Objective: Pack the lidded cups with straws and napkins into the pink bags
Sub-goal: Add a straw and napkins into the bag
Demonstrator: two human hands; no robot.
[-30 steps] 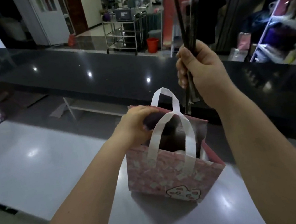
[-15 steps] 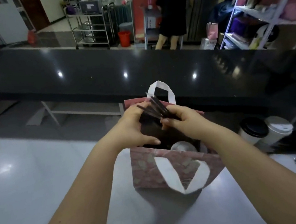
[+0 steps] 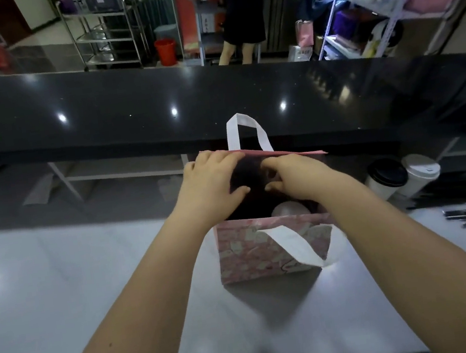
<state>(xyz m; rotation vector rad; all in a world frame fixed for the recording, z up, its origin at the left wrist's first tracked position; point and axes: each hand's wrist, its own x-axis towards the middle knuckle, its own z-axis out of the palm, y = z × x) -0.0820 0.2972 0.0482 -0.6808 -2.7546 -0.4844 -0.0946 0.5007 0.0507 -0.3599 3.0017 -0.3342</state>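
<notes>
On the pale worktop (image 3: 62, 287), both hands (image 3: 212, 185) reach into the pink bag (image 3: 271, 251), fingers (image 3: 278, 183) curled, grip unclear; pressing its rim could tip it.

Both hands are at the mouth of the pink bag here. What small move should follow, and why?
Probably draw the right hand out toward the two cups still standing on the counter. One pale lid already shows inside the pink bag, while the left hand holds its far edge open. Whether the straws are in, I cannot tell.
</notes>
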